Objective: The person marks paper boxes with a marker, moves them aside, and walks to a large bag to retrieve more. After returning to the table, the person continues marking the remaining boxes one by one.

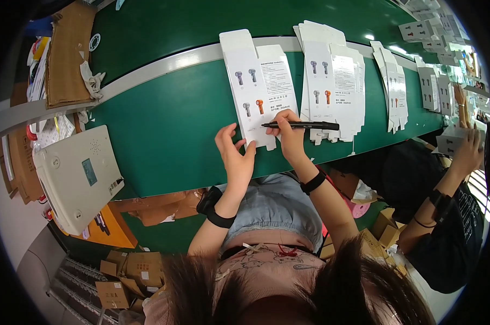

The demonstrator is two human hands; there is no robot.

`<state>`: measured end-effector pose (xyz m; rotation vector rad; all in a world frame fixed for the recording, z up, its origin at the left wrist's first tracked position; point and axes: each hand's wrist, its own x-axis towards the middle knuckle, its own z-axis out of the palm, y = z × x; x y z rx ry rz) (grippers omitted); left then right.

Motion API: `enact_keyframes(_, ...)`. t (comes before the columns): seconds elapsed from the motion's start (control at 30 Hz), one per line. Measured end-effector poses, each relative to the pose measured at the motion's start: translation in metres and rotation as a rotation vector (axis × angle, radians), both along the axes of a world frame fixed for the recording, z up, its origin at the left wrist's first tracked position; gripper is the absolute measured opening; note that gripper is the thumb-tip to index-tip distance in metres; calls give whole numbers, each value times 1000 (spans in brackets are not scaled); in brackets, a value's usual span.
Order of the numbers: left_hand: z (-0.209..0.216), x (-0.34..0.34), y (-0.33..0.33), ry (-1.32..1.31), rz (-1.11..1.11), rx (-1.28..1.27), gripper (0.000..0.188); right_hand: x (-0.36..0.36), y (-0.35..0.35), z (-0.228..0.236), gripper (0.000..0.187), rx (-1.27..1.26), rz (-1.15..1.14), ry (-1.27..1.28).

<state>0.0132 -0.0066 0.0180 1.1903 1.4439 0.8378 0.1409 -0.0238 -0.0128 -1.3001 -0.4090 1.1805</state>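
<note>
A flat, unfolded white carton (250, 86), printed with small pictures of handheld devices, lies before me on the green table. With my right hand (289, 135) I grip a black marker pen (312, 125). Its tip points left, at the lower part of the carton; whether it touches cannot be told. My left hand (236, 155) rests at the carton's lower left edge, fingers spread and curved, holding nothing. Just right of it lies a stack of similar flat cartons (334, 86), partly overlapping one another.
Further right are another pile of flat cartons (391, 89) and several folded boxes (429, 89). A co-worker's hand (467, 151) holds a box there. To the left stand a pale device with a small screen (82, 176) and a brown cardboard sheet (69, 54). Cardboard boxes (142, 271) sit below.
</note>
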Motion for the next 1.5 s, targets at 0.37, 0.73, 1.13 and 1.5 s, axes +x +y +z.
enact_keyframes(0.37, 50, -4, 6, -457, -173, -194, 37, 45, -42, 78, 15, 264, -258, -48)
enact_keyframes(0.73, -15, -9, 7, -57, -247, 19, 53, 43, 10, 75, 11, 118, -237, -393)
enact_keyframes(1.13, -9, -6, 12, -178, -53, -172, 47, 66, 33, 22, 18, 25, -192, -698)
enact_keyframes(1.5, -18, 6, 16, -175, -59, -133, 43, 58, 16, 43, 12, 44, -162, -775)
